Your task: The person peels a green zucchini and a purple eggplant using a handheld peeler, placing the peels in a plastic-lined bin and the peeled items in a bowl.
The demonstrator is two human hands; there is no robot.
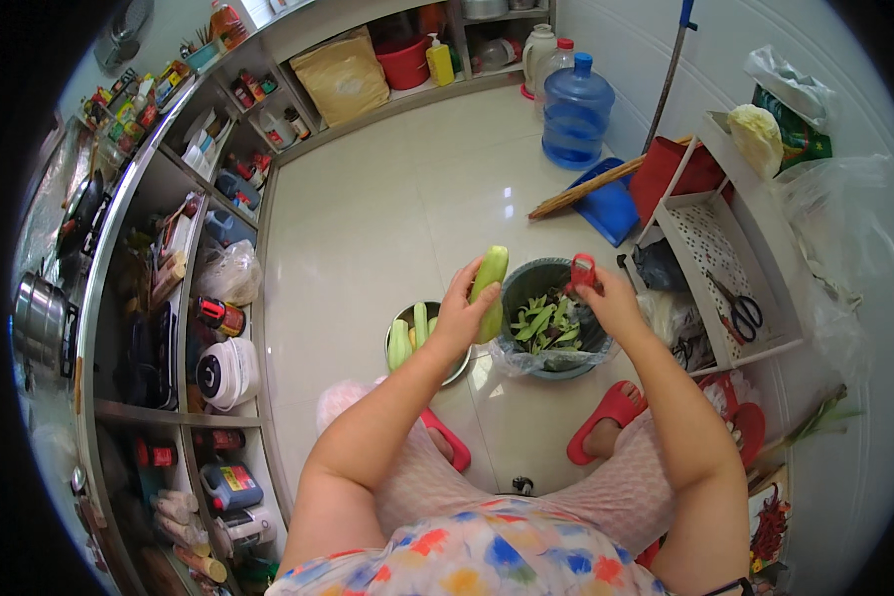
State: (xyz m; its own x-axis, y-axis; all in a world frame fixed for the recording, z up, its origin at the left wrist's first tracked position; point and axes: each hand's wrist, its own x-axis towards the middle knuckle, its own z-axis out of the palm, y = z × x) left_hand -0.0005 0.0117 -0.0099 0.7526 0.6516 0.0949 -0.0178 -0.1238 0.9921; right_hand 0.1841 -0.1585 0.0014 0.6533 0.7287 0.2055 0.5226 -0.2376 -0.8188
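Observation:
My left hand point(463, 302) grips a long pale-green gourd point(494, 279), which stands nearly upright in the view and shows a cut top end. In my right hand point(612, 302) is a red-handled peeler point(582, 270), held apart from the gourd above the right part of a bin. The round grey bin point(518, 279) is lined with a clear plastic bag and holds green leaves point(544, 324) and other scraps. Left of it on the floor, partly behind my left forearm, a metal bowl point(456, 372) contains several pale-green gourd pieces point(400, 343).
A white rack point(771, 346) with black-handled scissors point(741, 309) stands at the right. Beyond the bin lie a blue dustpan point(607, 205) and a straw broom point(588, 188). A blue water jug point(579, 112) stands near the wall. Open shelves point(264, 350) line the left side.

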